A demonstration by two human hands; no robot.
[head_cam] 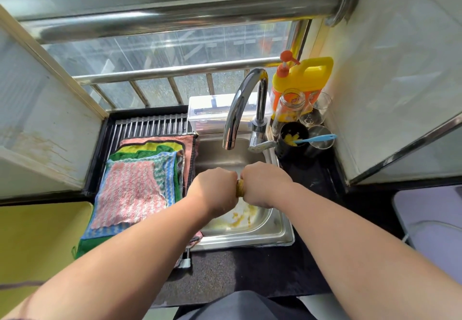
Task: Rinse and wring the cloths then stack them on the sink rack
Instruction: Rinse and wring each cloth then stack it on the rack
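Both my fists meet over the steel sink (282, 232). My left hand (212, 189) and my right hand (265, 182) are shut on a twisted yellow cloth (240, 188), of which only a short rolled piece shows between them. Left of the sink, a stack of several cloths lies flat on the sink rack (150, 124); a pink-and-white cloth (130, 194) is on top, with blue, green, yellow and salmon cloths under it. The curved chrome tap (240, 104) hangs above the basin with no water stream visible.
A yellow detergent bottle (302, 77) with an orange pump, a glass jar (290, 107), glasses and a black cup (292, 137) with a blue brush crowd the back right corner. A clear plastic box (205, 112) stands behind the sink. Black counter surrounds the sink.
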